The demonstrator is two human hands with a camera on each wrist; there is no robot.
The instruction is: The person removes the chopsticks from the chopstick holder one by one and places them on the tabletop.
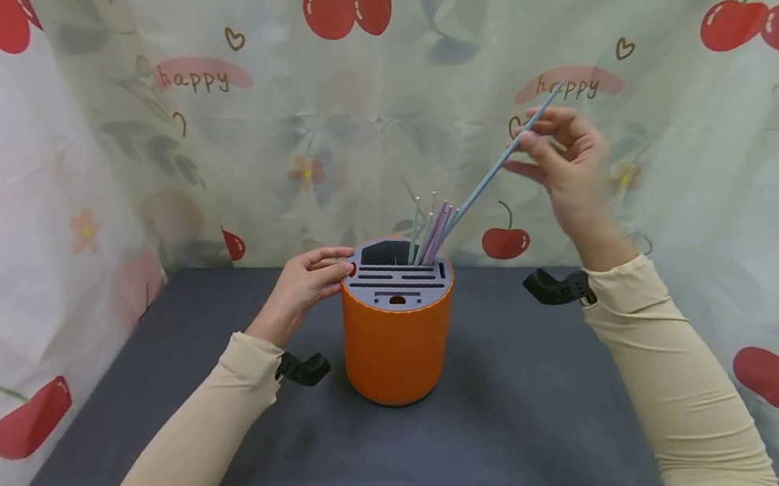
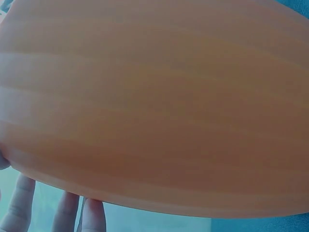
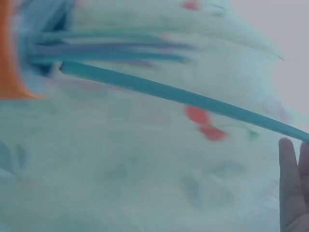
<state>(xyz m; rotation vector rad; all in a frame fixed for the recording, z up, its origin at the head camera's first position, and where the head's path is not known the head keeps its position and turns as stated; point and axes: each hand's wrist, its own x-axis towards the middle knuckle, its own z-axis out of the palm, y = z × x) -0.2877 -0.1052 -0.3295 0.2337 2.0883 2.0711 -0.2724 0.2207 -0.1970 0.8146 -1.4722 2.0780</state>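
An orange cylindrical utensil holder (image 1: 396,345) with a grey slotted top stands upright on the dark table. My left hand (image 1: 305,287) rests against its left rim, fingers fairly straight; in the left wrist view its fingers (image 2: 94,217) touch the orange wall. Raised to the right, my right hand (image 1: 573,160) pinches a long thin light-blue stick (image 1: 496,168) between thumb and fingers. The stick slants down toward the holder. In the right wrist view the stick's lower end (image 3: 72,68) shows beside several other sticks (image 3: 116,50). Those stand in the holder's rear opening, leaning right.
A dark cloth covers the table (image 1: 510,436). Behind it and at both sides hangs a curtain (image 1: 376,118) printed with cherries. Black wrist straps (image 1: 558,287) with cameras sit on both sleeves.
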